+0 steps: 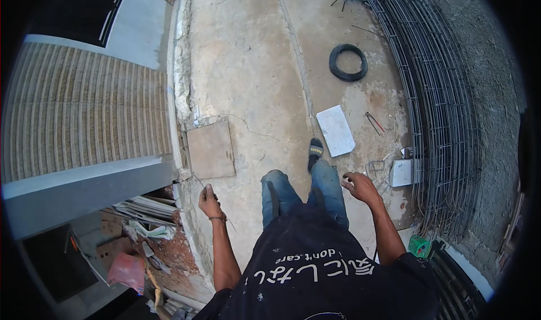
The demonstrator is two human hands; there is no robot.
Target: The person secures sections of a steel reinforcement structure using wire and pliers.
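Observation:
My left hand (209, 201) is closed, thumb and fingers pinched on a thin wire (197, 179). One end of the wire sticks out ahead of the fingertips, and another thin end shows below the wrist. My right hand (362, 188) hangs beside my right knee with its fingers apart and nothing visible in it. On the floor ahead of that hand lie pincers with red handles (376, 124). A pale rectangular slab (336, 131) rests flat beyond my foot. Farther off is a coil of dark wire (333, 66).
Long bundles of steel reinforcement cages (437, 89) run along the right, near white blocks (401, 173). A square brown cover (211, 149) lies on the concrete floor at left. A ribbed wall (90, 108) and a lower area with debris (169, 255) border the left side.

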